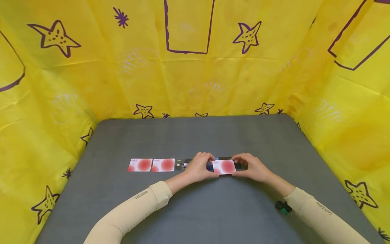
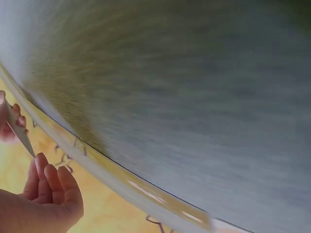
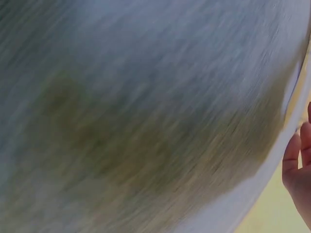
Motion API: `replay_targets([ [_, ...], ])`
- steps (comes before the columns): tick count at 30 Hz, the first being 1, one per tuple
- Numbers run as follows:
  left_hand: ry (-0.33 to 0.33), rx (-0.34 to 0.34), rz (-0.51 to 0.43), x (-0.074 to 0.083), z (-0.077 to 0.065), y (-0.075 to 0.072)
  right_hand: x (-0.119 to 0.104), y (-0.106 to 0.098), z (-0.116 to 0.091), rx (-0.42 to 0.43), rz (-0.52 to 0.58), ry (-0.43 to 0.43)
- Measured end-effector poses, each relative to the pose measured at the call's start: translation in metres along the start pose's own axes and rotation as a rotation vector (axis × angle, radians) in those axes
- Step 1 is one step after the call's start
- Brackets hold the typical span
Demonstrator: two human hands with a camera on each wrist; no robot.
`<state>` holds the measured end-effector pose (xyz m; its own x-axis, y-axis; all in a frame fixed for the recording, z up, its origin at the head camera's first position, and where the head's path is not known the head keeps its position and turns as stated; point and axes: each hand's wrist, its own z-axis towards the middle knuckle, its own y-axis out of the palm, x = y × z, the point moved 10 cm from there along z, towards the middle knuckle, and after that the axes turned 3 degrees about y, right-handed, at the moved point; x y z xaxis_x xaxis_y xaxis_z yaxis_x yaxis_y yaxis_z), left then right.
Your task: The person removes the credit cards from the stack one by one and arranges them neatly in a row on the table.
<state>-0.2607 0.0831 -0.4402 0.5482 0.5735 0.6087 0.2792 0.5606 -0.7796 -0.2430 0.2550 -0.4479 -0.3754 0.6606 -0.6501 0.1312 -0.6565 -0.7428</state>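
A white card with red circles (image 1: pixel 224 167) is held up between both hands in the head view. My left hand (image 1: pixel 199 166) pinches its left edge, thumb below and fingers above. At its right edge, my right hand (image 1: pixel 251 166) pinches it the same way. The left wrist view shows the card (image 2: pixel 20 130) nearly edge-on, with the left hand's fingertips (image 2: pixel 41 158) at one corner. Two matching cards, one at the far left (image 1: pixel 140 165) and its neighbour (image 1: pixel 163 165), lie flat in a row. Dark printed cards (image 1: pixel 179 165) continue that row, partly hidden behind the hands.
The grey table (image 1: pixel 195 210) has its far edge against a yellow cloth backdrop (image 1: pixel 189 81) with purple star drawings. More yellow cloth hangs at both sides. A small black and green object (image 1: pixel 283 207) shows beside the right sleeve (image 1: pixel 320 206).
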Motion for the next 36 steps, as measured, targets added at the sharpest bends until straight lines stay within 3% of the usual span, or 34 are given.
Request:
replay_targets([
  [14,0.008,-0.021,0.129,0.026,0.046,0.032,0.042,-0.036,-0.017,0.015,-0.037,0.048],
  [27,-0.020,-0.048,0.209,0.045,0.075,0.062,0.067,-0.063,-0.031,-0.003,-0.097,0.067],
  [36,-0.071,-0.062,0.206,0.046,0.085,0.079,0.076,-0.070,-0.035,-0.014,-0.125,0.029],
])
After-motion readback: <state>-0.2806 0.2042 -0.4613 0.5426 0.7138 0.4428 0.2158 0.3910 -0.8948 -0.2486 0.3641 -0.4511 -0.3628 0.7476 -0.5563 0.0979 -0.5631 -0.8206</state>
